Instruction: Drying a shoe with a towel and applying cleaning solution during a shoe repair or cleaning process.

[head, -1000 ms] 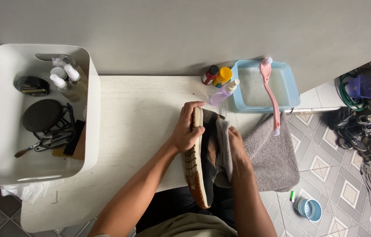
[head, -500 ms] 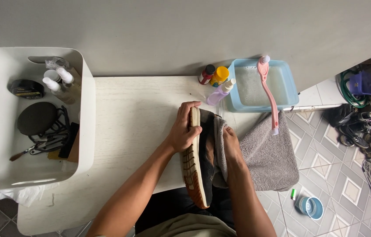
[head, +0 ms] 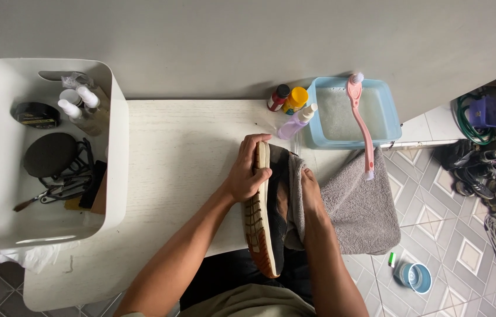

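Note:
My left hand (head: 249, 173) grips a dark shoe (head: 264, 217) by its tan ribbed sole, holding it on edge over the front of the white table (head: 183, 158). My right hand (head: 309, 194) presses a grey cloth (head: 296, 199) against the shoe's dark upper side; the fingers are partly hidden behind the cloth and shoe. A larger grey towel (head: 359, 205) hangs over the table's right end beside my right wrist.
A light blue basin (head: 386, 111) of water with a pink long-handled brush (head: 360, 123) across it sits at the table's far right. Small bottles (head: 290, 105) stand beside it. A white bin (head: 116, 158) with bottles, tins and brushes stands left. Shoes and a hose lie on the tiled floor.
My right hand with the cloth has shifted slightly along the shoe's upper. The left hand keeps its hold on the sole. The view has drifted a little.

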